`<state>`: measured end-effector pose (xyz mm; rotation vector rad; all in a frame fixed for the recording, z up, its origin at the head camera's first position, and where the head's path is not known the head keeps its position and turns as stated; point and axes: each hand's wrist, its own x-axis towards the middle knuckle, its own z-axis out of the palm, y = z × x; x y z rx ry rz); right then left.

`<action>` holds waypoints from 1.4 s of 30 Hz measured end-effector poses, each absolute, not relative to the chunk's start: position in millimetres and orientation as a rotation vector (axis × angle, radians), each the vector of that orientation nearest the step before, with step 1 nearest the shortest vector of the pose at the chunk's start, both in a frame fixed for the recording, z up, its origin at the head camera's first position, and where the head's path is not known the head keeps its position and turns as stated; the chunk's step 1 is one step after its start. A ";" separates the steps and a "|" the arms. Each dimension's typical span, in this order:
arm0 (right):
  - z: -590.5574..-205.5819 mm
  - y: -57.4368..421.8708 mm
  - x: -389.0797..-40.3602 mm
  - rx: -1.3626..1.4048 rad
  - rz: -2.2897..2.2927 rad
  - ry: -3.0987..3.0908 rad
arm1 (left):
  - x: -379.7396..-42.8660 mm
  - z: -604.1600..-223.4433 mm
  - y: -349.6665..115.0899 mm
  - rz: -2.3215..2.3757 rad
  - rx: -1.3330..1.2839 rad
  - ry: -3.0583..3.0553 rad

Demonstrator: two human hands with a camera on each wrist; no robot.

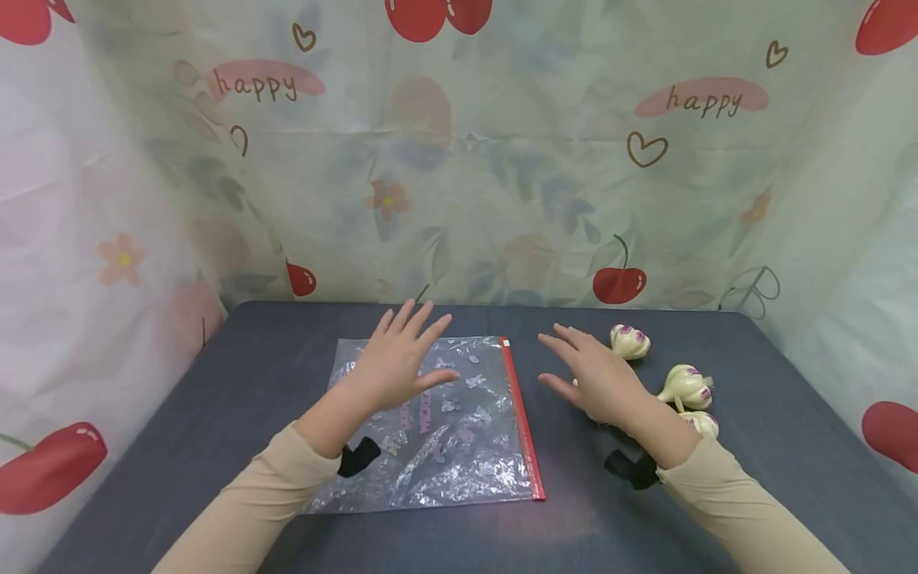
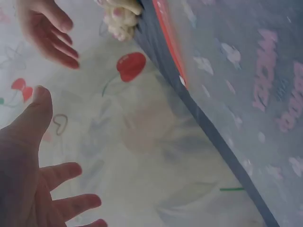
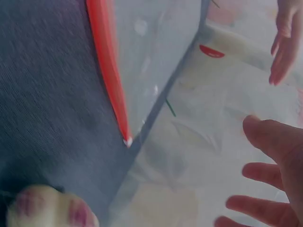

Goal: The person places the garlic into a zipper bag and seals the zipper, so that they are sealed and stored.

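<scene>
A clear plastic zip bag (image 1: 466, 446) printed with small butterflies and pink lettering lies flat on the dark table. Its red zip edge (image 1: 523, 422) faces right. My left hand (image 1: 394, 363) hovers over the bag's upper part with fingers spread, holding nothing. To the right of the zip edge, my right hand (image 1: 598, 375) is held out above the table, its fingers extended and nothing in them. Beside and partly behind it are several garlic bulbs (image 1: 686, 387), white with purple patches; one is mostly hidden by that hand. In the right wrist view a garlic bulb (image 3: 49, 208) shows at the lower left.
The dark table (image 1: 237, 399) ends at a back edge against a hanging curtain (image 1: 473, 215) printed with cherries, hearts and flowers. Similar cloth hangs on both sides. Black wrist straps (image 1: 358, 457) are on both forearms.
</scene>
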<state>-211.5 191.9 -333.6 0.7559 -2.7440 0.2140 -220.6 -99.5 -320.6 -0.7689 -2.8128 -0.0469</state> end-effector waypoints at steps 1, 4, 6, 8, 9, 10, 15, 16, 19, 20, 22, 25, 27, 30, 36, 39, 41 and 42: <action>-336.2 191.4 -210.7 0.771 0.219 -2.737 | -219.4 -319.7 -96.5 -0.057 -0.789 -2.829; -343.5 189.2 -208.0 0.804 0.232 -2.737 | -216.3 -318.4 -87.1 -0.088 -0.849 -2.882; -347.4 187.0 -206.2 0.823 0.249 -2.760 | -214.6 -318.3 -80.8 -0.103 -0.887 -2.913; -351.4 185.1 -204.8 0.848 0.250 -2.781 | -214.1 -320.2 -74.6 -0.110 -0.928 -2.933; -354.0 184.4 -204.5 0.862 0.253 -2.796 | -213.8 -321.1 -71.5 -0.114 -0.946 -2.943; -356.5 183.8 -203.9 0.873 0.256 -2.814 | -213.8 -322.7 -68.4 -0.131 -0.966 -2.947; -370.3 182.4 -202.9 0.906 0.254 -2.921 | -214.7 -334.0 -54.3 -0.173 -1.070 -2.966; -372.3 182.0 -202.7 0.909 0.250 -2.939 | -214.8 -336.8 -51.7 -0.173 -1.093 -2.970; -378.3 181.2 -202.9 0.906 0.260 -2.990 | -215.3 -345.5 -44.0 -0.136 -1.135 -2.999; -379.6 180.8 -202.6 0.905 0.269 -3.008 | -215.7 -348.6 -41.4 -0.115 -1.146 -3.006; -382.7 180.4 -202.3 0.894 0.279 -3.036 | -216.1 -354.2 -36.8 -0.088 -1.158 -3.027; -386.7 180.0 -201.5 0.888 0.289 -3.069 | -217.2 -362.0 -31.3 -0.055 -1.167 -3.054; -389.0 180.2 -201.2 0.896 0.284 -3.076 | -217.9 -366.7 -28.5 -0.046 -1.169 -3.067; -391.6 181.2 -200.9 0.912 0.273 -3.082 | -219.7 -373.3 -24.9 -0.043 -1.174 -3.084; -394.5 182.8 -201.8 0.925 0.264 -3.104 | -222.1 -379.2 -19.0 -0.072 -1.174 -3.118; -395.6 183.4 -202.4 0.934 0.287 -3.111 | -223.7 -380.6 -17.0 -0.098 -1.168 -3.149; -395.8 183.4 -202.5 0.938 0.311 -3.120 | -224.8 -381.6 -16.3 -0.134 -1.156 -3.177; -395.9 183.5 -202.7 0.940 0.329 -3.125 | -225.7 -382.3 -16.1 -0.151 -1.150 -3.190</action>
